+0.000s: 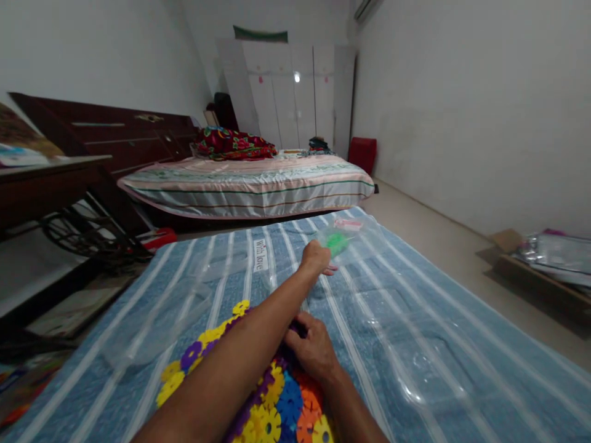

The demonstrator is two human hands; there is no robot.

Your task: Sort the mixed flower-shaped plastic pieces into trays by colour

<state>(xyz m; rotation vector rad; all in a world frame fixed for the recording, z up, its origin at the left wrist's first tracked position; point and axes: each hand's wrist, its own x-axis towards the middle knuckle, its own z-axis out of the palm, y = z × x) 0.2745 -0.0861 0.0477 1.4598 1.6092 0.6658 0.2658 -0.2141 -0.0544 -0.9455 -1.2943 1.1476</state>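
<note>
My left hand [316,257] reaches far forward over the blue striped bed cover [415,320]. It touches the near edge of a clear plastic bag of green pieces [339,241]; whether the fingers grip it is unclear. My right hand [313,348] rests close to me on a panel of interlocked plastic flower discs [272,400] in yellow, purple, blue and orange, with the fingers curled on its top edge. Clear plastic sheeting [184,301] lies spread over the cover around both arms.
A second bed with a striped sheet [249,184] and a red floral bundle [233,144] stands beyond. White wardrobes [290,92] line the far wall. A dark table [46,184] stands at the left, a cardboard tray with plastic bags [549,258] on the floor at right.
</note>
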